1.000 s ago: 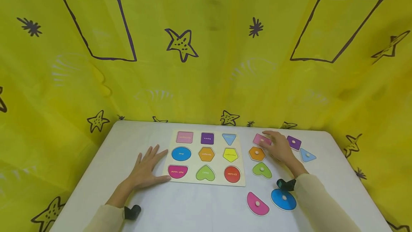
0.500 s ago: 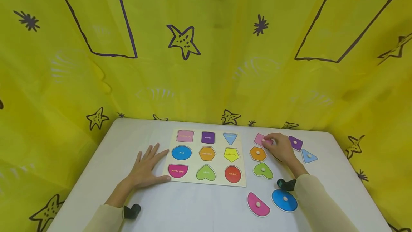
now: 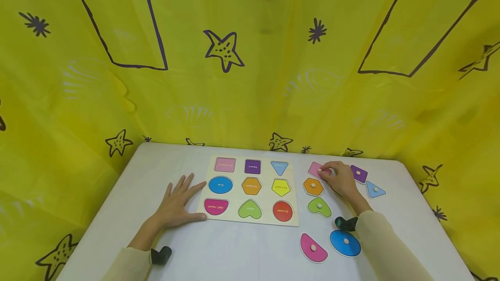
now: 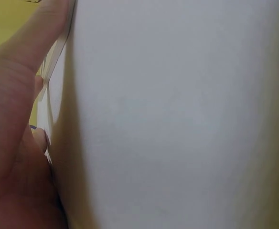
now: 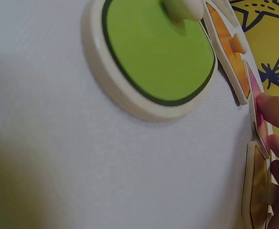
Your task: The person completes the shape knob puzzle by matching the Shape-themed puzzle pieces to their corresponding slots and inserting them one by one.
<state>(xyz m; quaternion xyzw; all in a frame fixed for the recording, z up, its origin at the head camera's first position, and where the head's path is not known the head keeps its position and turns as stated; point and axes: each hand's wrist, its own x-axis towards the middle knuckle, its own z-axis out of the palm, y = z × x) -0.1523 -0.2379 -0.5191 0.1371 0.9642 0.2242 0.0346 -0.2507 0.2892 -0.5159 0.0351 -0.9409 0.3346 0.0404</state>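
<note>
A cream shape board [image 3: 292,219] lies on the white table, with printed coloured shapes and words. My left hand [image 3: 175,205] rests flat with fingers spread, its thumb and a fingertip at the board's left edge. In the left wrist view the thumb [image 4: 15,90] lies along that edge. To the right of the board, my right hand [image 3: 341,180] pinches the knob of a pink rectangle puzzle piece [image 3: 314,168] between thumb and index finger. The piece lies at the table surface. Under the palm, a yellow knobbed piece [image 5: 259,188] shows in the right wrist view, hidden from the head view.
Near the right hand lie an orange hexagon piece [image 3: 313,191], a green heart piece [image 3: 317,208], a purple square piece [image 3: 359,178] and a light blue triangle piece [image 3: 374,192]. Closer in are a pink half-round piece [image 3: 308,253] and a blue oval piece [image 3: 347,248]. A yellow curtain [image 3: 250,99] hangs behind.
My right thumb and index finger have come together on the pink rectangle piece's knob, from a wider spread over the piece. The left hand stays in place; the head view has shifted slightly.
</note>
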